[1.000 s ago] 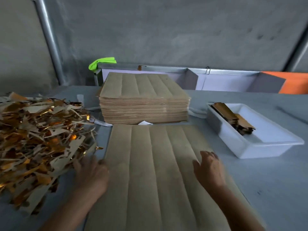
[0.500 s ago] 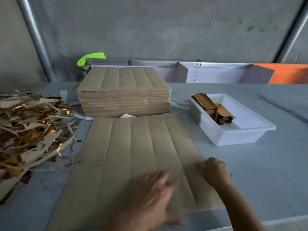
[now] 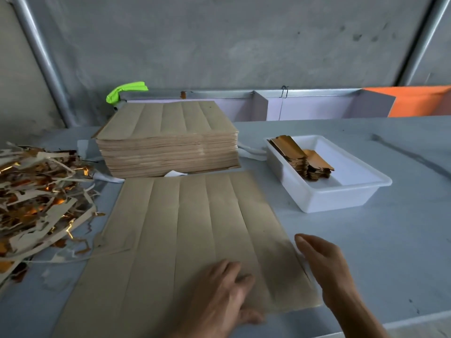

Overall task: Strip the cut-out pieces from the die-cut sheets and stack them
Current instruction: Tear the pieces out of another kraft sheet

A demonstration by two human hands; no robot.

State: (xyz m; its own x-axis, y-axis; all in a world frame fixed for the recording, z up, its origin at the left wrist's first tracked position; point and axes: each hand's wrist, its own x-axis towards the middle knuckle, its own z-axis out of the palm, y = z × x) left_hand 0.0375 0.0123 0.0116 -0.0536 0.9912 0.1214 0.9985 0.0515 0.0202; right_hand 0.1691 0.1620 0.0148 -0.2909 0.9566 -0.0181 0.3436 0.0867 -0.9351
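A large brown die-cut cardboard sheet [image 3: 195,240], scored in long parallel strips, is lying flat on the pale grey worktop [image 3: 390,252] directly in front of the person. The left hand [image 3: 219,301] is resting palm-down on the near part of the sheet, its fingers [image 3: 234,272] spread and fairly straight, gripping nothing. The right hand [image 3: 322,262] is hovering at the sheet's right edge, fingers together and relaxed, thumb up (whether it is touching the cardboard cannot be told). Just behind the sheet a thick stack of matching brown sheets [image 3: 168,147] is sitting squarely. To the right, a white rectangular plastic tray [image 3: 341,196] is holding a small pile of gold-faced cut-out pieces [image 3: 302,157] leaning in its far-left corner. On the left a loose heap of torn cardboard and gold-foil waste strips [image 3: 41,196] is spilling across the worktop, near the sheet's left edge.
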